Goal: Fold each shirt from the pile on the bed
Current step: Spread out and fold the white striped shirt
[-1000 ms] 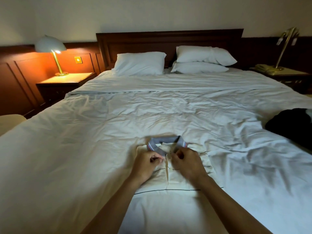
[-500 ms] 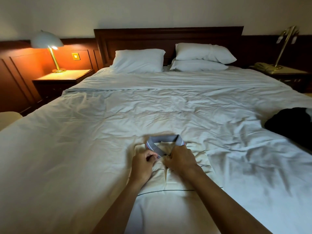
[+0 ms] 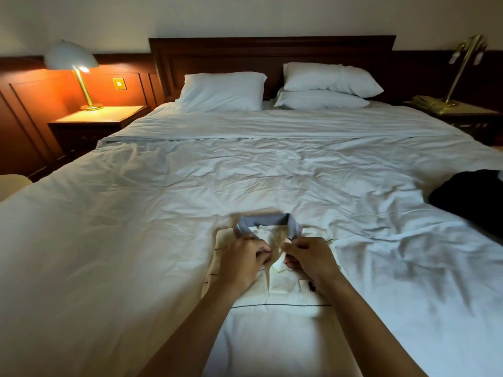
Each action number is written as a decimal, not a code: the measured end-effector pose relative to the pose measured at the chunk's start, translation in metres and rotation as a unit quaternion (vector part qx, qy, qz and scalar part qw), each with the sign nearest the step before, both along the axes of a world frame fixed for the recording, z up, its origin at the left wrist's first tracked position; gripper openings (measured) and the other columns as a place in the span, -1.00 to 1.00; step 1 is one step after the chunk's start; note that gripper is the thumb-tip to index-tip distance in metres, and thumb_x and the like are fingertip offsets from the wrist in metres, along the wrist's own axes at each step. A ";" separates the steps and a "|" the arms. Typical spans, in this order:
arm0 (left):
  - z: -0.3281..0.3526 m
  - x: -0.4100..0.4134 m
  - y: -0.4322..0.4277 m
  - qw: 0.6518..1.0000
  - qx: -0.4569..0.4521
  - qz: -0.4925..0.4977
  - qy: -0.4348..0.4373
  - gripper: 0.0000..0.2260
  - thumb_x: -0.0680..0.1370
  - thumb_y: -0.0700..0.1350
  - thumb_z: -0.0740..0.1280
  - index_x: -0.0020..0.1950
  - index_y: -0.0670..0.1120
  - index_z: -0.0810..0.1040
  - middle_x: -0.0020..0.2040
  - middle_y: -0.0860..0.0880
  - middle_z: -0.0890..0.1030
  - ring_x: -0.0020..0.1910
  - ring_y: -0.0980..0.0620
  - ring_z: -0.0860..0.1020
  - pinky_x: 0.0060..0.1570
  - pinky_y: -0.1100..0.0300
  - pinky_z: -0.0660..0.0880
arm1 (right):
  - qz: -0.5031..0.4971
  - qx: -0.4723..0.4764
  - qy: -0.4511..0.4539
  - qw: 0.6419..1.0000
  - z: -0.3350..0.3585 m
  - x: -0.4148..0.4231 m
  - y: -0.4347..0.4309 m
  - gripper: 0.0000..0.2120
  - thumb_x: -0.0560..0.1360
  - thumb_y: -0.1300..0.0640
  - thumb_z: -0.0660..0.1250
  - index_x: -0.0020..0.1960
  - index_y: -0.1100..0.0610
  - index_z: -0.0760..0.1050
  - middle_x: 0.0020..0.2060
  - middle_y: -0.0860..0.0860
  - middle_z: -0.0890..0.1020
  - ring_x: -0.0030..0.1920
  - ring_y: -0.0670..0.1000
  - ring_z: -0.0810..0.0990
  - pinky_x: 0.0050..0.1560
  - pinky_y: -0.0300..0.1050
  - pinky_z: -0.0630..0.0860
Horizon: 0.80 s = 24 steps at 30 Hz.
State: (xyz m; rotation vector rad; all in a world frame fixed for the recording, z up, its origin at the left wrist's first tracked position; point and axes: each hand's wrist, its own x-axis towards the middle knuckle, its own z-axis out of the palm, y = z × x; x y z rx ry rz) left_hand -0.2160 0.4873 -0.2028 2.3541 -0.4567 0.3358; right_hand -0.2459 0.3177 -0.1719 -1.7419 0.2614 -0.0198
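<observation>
Left side: bare wrinkled white duvet [image 3: 109,240] runs flat to the bed's edge
Ahead: same duvet, flat up to three white pillows [image 3: 223,91] against the dark wooden headboard [image 3: 272,53]
Right side: flat duvet, then a black heap of clothing [image 3: 471,200] at the bed's edge
Near centre: cream polo shirt with grey collar [image 3: 288,292] lies low; left hand [image 3: 242,261] and right hand [image 3: 310,258] nearly meet over it, narrow gap between

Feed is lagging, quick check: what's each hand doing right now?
Left hand: fingers curled, pinching the polo shirt at its placket, below the grey collar.
Right hand: fingers curled, pinching the placket's other edge.
</observation>
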 end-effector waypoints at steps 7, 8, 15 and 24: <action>0.009 0.007 -0.020 0.971 0.227 0.063 0.036 -0.86 0.56 -0.09 0.35 -0.16 -0.10 0.60 -0.12 -0.10 0.64 -0.09 -0.13 0.63 -0.26 0.10 0.45 | 0.015 0.053 0.001 0.998 -0.012 -0.001 -0.005 -0.91 0.45 0.30 0.48 -0.20 0.32 0.64 -0.37 0.16 0.65 -0.31 0.04 0.60 -0.09 -0.10 0.58; 0.012 0.007 -0.022 0.969 0.230 0.070 0.050 -0.88 0.57 -0.10 0.35 -0.07 -0.11 0.64 -0.06 -0.11 0.64 -0.04 -0.15 0.63 -0.23 0.11 0.46 | 0.013 0.055 -0.001 0.998 -0.013 -0.001 -0.005 -0.91 0.44 0.30 0.49 -0.19 0.34 0.64 -0.36 0.17 0.66 -0.32 0.03 0.60 -0.11 -0.13 0.58; 0.009 0.016 -0.006 0.989 -0.028 0.033 0.144 -0.96 0.49 -0.29 0.46 -0.13 -0.18 0.70 -0.15 -0.08 0.72 -0.18 0.10 0.66 0.00 0.14 0.59 | 0.057 0.002 0.012 0.998 -0.009 0.005 -0.001 -0.79 0.50 0.26 0.43 -0.29 0.31 0.56 -0.47 0.08 0.52 -0.44 -0.05 0.43 -0.31 -0.22 0.44; 0.006 0.002 -0.005 0.949 -0.271 0.039 0.155 -0.78 0.42 -0.40 0.50 -0.15 -0.09 0.62 -0.21 -0.05 0.69 -0.18 0.10 0.68 -0.08 0.26 0.57 | 0.028 -0.051 -0.029 0.998 -0.014 0.009 0.011 -0.85 0.41 0.19 0.49 -0.31 0.21 0.62 -0.55 -0.04 0.46 -0.46 -0.08 0.35 -0.27 -0.10 0.32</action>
